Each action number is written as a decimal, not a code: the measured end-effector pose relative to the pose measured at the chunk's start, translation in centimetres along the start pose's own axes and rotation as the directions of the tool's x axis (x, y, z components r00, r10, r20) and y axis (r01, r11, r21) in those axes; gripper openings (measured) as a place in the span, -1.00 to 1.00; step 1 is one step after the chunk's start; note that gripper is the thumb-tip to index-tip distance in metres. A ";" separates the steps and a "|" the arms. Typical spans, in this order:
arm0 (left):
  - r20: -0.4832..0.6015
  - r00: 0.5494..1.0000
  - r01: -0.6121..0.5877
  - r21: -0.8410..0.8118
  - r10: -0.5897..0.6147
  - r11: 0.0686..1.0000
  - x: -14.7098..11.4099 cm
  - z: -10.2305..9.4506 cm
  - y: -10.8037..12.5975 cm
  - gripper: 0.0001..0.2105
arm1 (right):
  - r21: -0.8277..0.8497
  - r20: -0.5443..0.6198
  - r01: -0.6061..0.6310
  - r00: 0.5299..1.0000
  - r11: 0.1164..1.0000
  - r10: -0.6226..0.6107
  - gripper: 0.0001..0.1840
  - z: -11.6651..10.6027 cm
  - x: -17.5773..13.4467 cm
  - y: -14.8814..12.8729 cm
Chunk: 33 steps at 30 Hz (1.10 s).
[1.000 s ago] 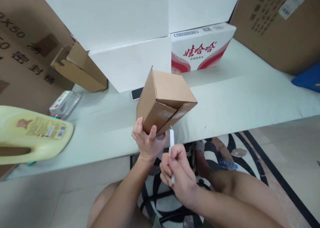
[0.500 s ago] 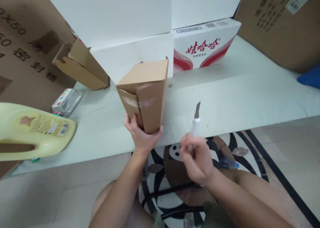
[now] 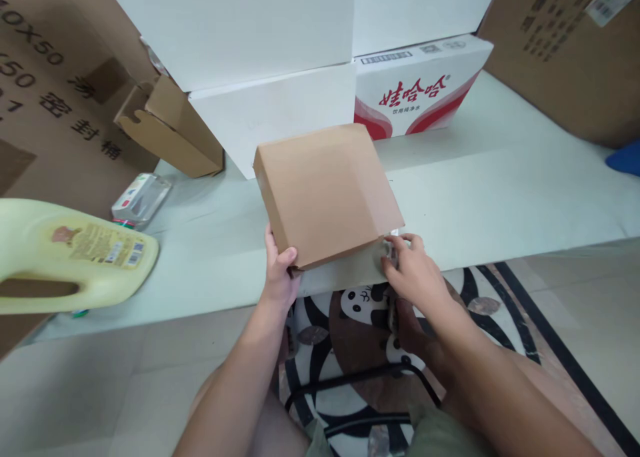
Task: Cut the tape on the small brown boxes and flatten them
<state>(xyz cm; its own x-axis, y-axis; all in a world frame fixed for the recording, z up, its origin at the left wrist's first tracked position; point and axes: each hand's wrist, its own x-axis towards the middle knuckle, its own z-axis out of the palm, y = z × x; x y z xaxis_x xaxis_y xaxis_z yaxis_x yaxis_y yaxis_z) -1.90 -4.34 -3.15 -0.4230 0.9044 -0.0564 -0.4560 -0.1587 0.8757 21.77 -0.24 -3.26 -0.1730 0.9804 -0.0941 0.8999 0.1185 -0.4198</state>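
Head view: L hand (image 3: 281, 270) grips the cardboard box (image 3: 330, 193) at its near-left corner, thumb on the near edge & fingers round the side, prob. so one hand can steady it and leave the other free. Box is over the near edge of the cloth-covered table (image 3: 500, 190), btwn the hands, tilted w/ its broad plain face up; can't tell if it rests on the cloth. R hand (image 3: 413, 270) is just beside the near-right corner, fingers curled by a small pale item (image 3: 389, 250), partly hidden & blurred, so can't tell what it is or if it's gripped. Being low there, R hand can likely get at the box's underside. Bigger stuff sits around the work, which presumably keeps the front free for handling: white boxes (image 3: 270, 120) and a red-and-white carton (image 3: 415, 103) behind, narrow carton (image 3: 175, 130) leaning back-left, clear bottle (image 3: 143, 200) lying nr it, yellow jug (image 3: 100, 250) far L, well apart from both hands. Panda-patterned mat (image 3: 333, 340) below, on the floor.
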 end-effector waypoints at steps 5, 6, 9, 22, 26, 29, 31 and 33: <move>-0.012 0.999 0.035 -0.049 -0.036 0.998 -0.1 0.3 0.2 -0.21 | 0.174 -0.198 0.216 0.963 0.961 -0.180 -0.56 0.5 0.4 0.4; -0.009 0.998 0.054 -0.052 -0.055 0.997 0.0 0.3 0.2 -0.23 | 0.217 -0.210 0.264 0.953 0.940 -0.219 -0.59 0.5 0.4 0.4; 0.016 0.990 0.141 -0.059 -0.141 0.988 0.0 0.2 0.4 -0.26 | 0.335 -0.191 0.333 0.940 0.882 -0.283 -0.72 0.3 0.3 0.0; 0.055 0.960 0.277 -0.021 -0.276 0.961 0.0 0.1 0.6 -0.21 | 0.465 -0.212 0.313 0.948 0.828 -0.240 -0.64 0.2 -0.1 -0.3; 0.051 0.960 0.277 -0.018 -0.276 0.961 -0.1 0.0 0.8 -0.22 | 0.464 -0.228 0.319 0.944 0.827 -0.237 -0.65 0.6 -0.1 -0.1; 0.053 0.960 0.275 -0.024 -0.274 0.961 0.0 -0.2 0.6 -0.23 | 0.469 -0.232 0.322 0.943 0.822 -0.238 -0.61 0.7 -0.1 0.0; 0.044 0.959 0.281 -0.032 -0.280 0.959 0.1 -0.4 0.4 -0.23 | 0.477 -0.214 0.304 0.950 0.824 -0.226 -0.59 0.7 -0.2 0.1; 0.041 0.960 0.278 -0.042 -0.277 0.960 0.2 -0.7 0.2 -0.25 | 0.478 -0.199 0.288 0.956 0.830 -0.216 -0.59 0.6 -0.2 0.0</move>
<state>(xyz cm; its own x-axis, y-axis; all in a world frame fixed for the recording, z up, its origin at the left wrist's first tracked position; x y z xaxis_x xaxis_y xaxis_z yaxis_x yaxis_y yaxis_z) -2.59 -4.47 -3.35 -0.2477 0.9285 -0.2765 -0.5878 0.0829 0.8048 21.60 -0.57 -3.76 -0.2801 0.9428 0.1808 0.5058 0.3051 -0.8069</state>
